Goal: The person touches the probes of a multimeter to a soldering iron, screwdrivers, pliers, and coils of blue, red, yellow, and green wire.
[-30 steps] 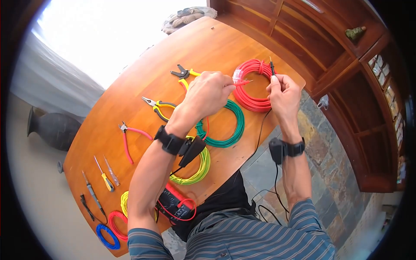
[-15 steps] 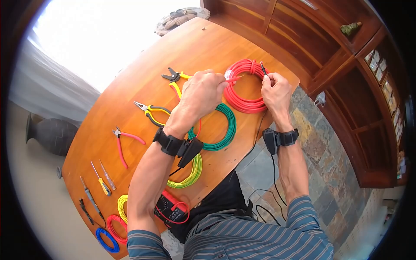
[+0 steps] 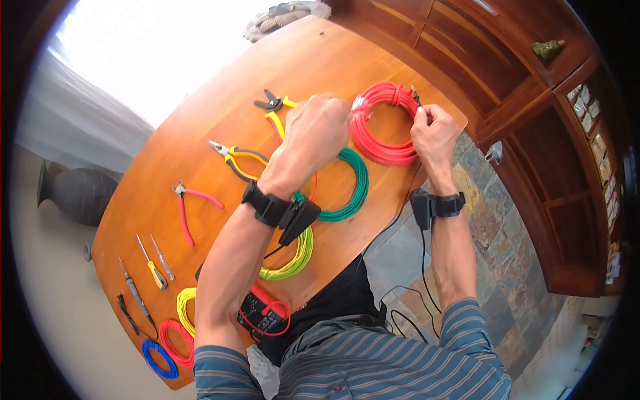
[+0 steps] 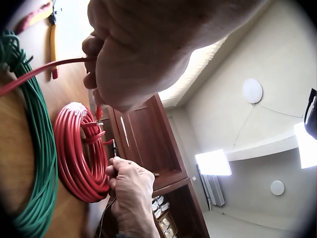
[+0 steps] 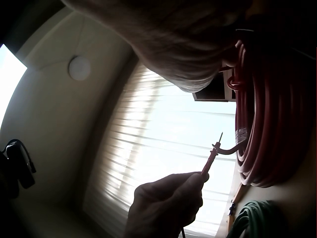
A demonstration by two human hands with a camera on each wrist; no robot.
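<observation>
My left hand (image 3: 320,130) pinches a red test probe (image 5: 212,158) whose metal tip points up beside a loose end of the thick red cable coil (image 3: 383,157). In the head view that probe is mostly hidden behind the hand. On the coil's right side, my right hand (image 3: 435,137) pinches a black test probe (image 3: 416,99) with its tip at the coil's upper right edge. In the left wrist view, the black probe meets another short red cable end. The multimeter (image 3: 263,313), red and black, lies at the table edge by my left forearm.
On the wooden table (image 3: 220,107) lie a green wire coil (image 3: 360,187), a yellow-green coil (image 3: 300,260), wire strippers (image 3: 270,103), pliers (image 3: 230,155), red-handled cutters (image 3: 183,207), screwdrivers (image 3: 157,275), a soldering iron (image 3: 133,290) and smaller coils. A wooden cabinet (image 3: 467,60) stands beyond.
The left hand has turned slightly and the red probe, visible earlier in front of it, is now mostly hidden in the head view. The black probe has tilted left, its tip against the coil's edge.
</observation>
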